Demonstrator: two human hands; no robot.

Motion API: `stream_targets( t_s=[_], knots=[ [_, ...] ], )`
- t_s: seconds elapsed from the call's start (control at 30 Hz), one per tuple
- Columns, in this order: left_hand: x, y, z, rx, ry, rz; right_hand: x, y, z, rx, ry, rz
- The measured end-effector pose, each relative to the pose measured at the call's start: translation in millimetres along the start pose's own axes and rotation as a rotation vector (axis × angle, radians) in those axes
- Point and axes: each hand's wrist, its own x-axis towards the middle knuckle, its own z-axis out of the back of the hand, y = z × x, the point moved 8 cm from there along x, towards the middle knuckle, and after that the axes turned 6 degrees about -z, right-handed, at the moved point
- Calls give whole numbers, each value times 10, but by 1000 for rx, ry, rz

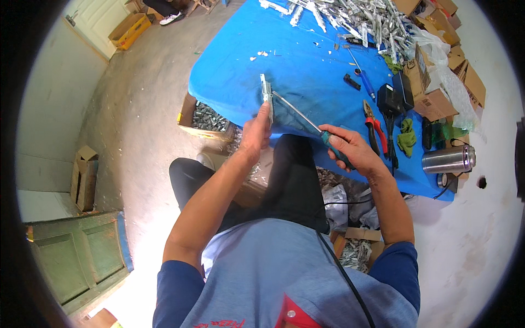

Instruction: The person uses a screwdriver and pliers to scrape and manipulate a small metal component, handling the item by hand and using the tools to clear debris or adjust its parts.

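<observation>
Head: LH (257, 132) pinches strip (266, 89); RH (354, 150) wraps s'driver (327, 137).

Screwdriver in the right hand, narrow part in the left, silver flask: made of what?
Screwdriver: shaft likely steel, straight with a bright sheen; handle probably plastic, given its teal colour. Narrow part: silvery-grey, perhaps metal, but too small to be sure. Flask: probably stainless steel, polished or brushed, given the streaky highlights along its body.
</observation>
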Motion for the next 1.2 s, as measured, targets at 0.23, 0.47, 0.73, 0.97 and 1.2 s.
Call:
stream_targets(
  t_s=[0.23, 0.47, 0.73, 0.97, 1.2],
  knots=[
    [52, 83, -4, -9, 0, 0, 75, -95, -2, -13, 31, -27],
    [89, 181, 18, -113, -4, 54, 92, 27, -70, -64, 70, 28],
    [14, 125, -25, -134, 16, 91, 8, 201, -137, -242, 56, 127],
    [14, 86, -3, -68, -11, 50, -106, 354, -146, -442, 8, 183],
    [3, 35, -24, 38, -44, -47, -130, 360, -172, -483, 9, 302]
  ],
)
